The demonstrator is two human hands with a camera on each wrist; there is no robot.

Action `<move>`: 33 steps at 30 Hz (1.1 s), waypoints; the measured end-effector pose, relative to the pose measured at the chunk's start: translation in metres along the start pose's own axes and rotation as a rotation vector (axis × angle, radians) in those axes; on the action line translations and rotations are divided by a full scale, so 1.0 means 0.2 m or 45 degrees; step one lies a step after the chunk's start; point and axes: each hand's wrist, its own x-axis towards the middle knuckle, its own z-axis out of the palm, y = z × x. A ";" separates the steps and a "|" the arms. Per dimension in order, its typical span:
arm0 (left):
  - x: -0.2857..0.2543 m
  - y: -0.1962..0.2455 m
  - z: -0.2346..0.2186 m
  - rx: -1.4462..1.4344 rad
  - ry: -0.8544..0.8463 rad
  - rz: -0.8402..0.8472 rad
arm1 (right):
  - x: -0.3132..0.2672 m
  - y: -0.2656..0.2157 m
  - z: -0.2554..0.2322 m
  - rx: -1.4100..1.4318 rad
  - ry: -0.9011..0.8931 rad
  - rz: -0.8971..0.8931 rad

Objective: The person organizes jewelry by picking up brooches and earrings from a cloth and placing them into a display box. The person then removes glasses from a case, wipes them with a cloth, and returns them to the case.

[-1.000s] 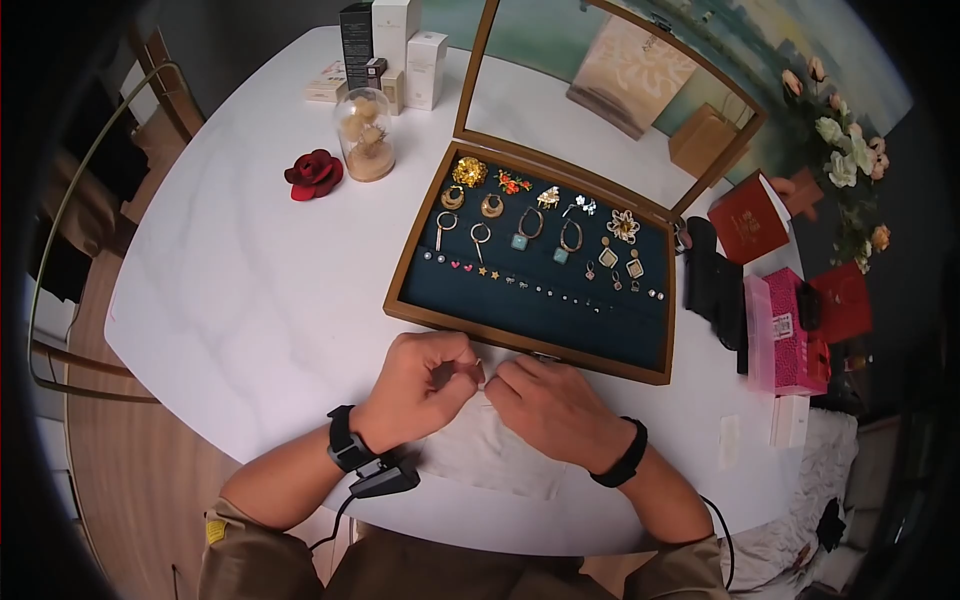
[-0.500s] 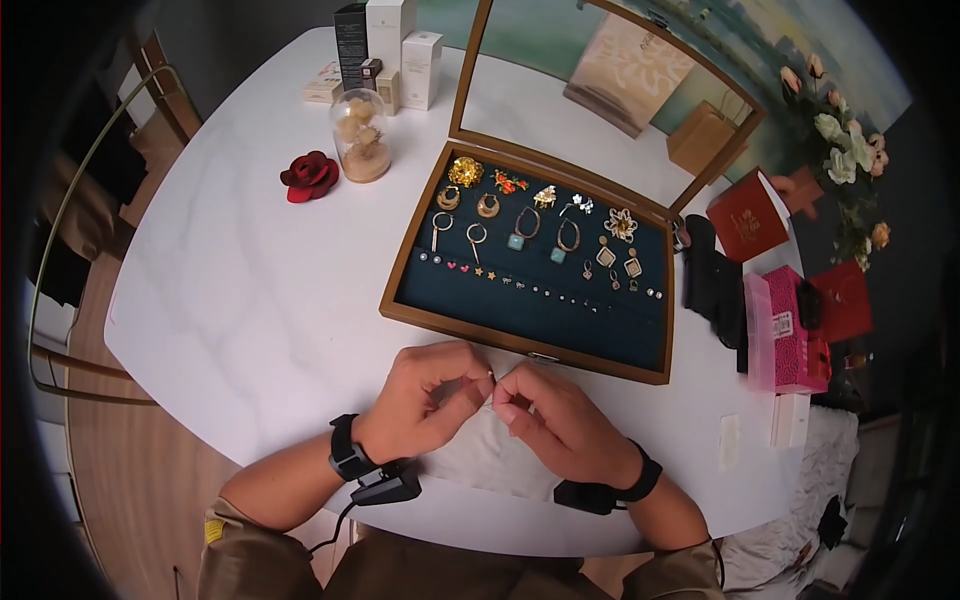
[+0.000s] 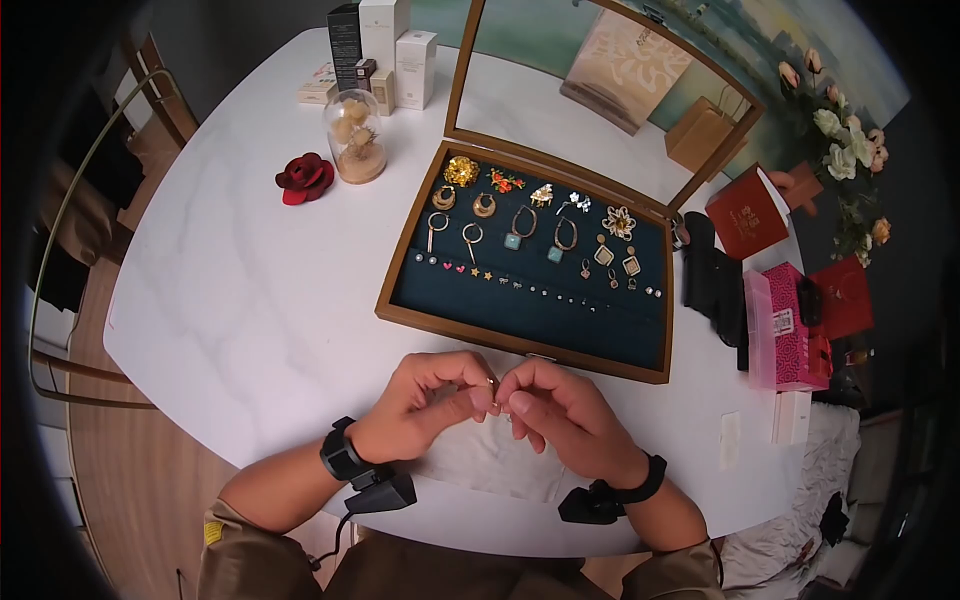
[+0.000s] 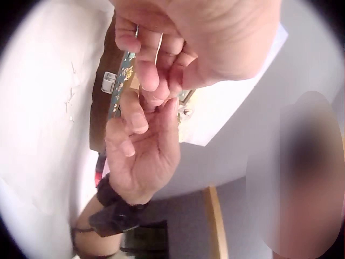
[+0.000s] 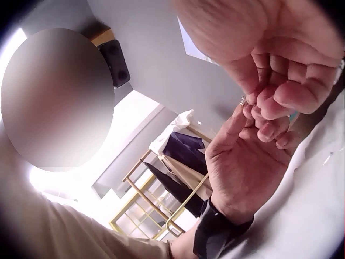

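Note:
Both hands meet above a pale cloth (image 3: 480, 465) near the table's front. My left hand (image 3: 420, 410) pinches a small shiny earring (image 5: 243, 100) between thumb and forefinger. The right hand (image 3: 575, 420) has its thumb and forefinger at the same earring, fingertips pinched against those of the left; they hide most of it. Just beyond the hands lies a wooden jewellery case (image 3: 520, 345), its glass lid raised. Rows of hoop earrings (image 3: 438, 228), drop earrings (image 3: 513, 240), brooches (image 3: 462, 171) and small studs (image 3: 482, 274) sit on its dark green lining.
Several tiny pins (image 4: 71, 97) lie on the cloth. A red flower (image 3: 305, 179), a glass dome (image 3: 355, 140) and cosmetic boxes (image 3: 415, 70) stand at the back left. On the right are a black case (image 3: 712, 290), a pink box (image 3: 790, 325) and a red box (image 3: 748, 212).
The hands have drawn slightly toward the body, fingertips still together. My right hand has rolled over, so its thumb and curled fingers show. The case's lid stays raised.

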 end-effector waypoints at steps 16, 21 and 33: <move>0.00 -0.03 0.00 -0.210 -0.009 -0.137 | 0.01 -0.02 0.06 -0.644 0.379 -0.554; -0.01 0.00 0.01 -0.231 0.026 -0.197 | -0.01 -0.03 0.04 -0.688 0.330 -0.520; 0.00 -0.05 0.00 -0.266 0.052 -0.141 | 0.01 -0.09 -0.59 -1.329 0.529 -0.435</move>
